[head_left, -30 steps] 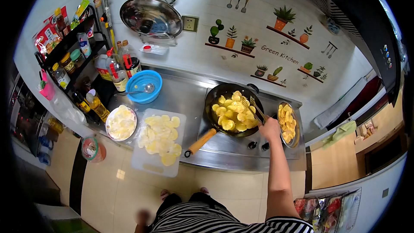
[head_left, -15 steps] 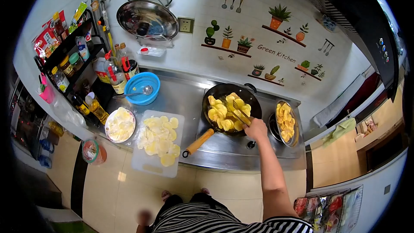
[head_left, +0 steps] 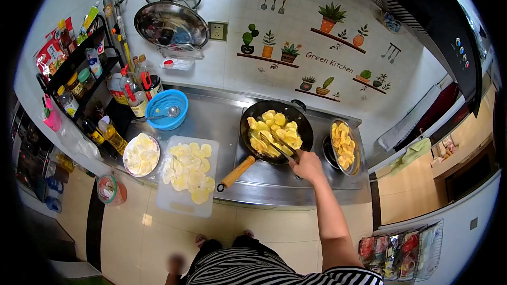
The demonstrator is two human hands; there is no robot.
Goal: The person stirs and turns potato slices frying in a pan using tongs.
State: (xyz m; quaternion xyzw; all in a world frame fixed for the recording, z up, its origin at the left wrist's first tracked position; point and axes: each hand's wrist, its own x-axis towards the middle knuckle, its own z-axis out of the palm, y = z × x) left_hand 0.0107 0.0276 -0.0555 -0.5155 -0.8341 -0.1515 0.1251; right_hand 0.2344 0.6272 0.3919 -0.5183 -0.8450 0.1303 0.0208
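My right hand (head_left: 306, 166) is closed around a pair of metal tongs (head_left: 285, 151), whose two arms reach into a black wok (head_left: 244, 133). Their tips are among yellow potato slices (head_left: 274, 124) in the wok. The wok's wooden handle (head_left: 237, 172) points toward the front left. Right of the wok, an oval metal dish (head_left: 357, 164) holds browned potato slices (head_left: 343, 145). My left hand (head_left: 177, 264) hangs low beside my body, away from the counter; it is blurred and its fingers cannot be made out.
Pale potato slices lie on a white cutting board (head_left: 205, 208) overhanging the counter's front edge. Left of it stands a plate (head_left: 127, 168) of floured slices. A blue basket (head_left: 177, 121) holds a ladle (head_left: 171, 112). Bottles and a black rack (head_left: 108, 66) line the left side.
The tongs have shifted toward the front of the wok and their arms now show spread apart. The potato slices lie slightly differently. The whole view has moved a little.
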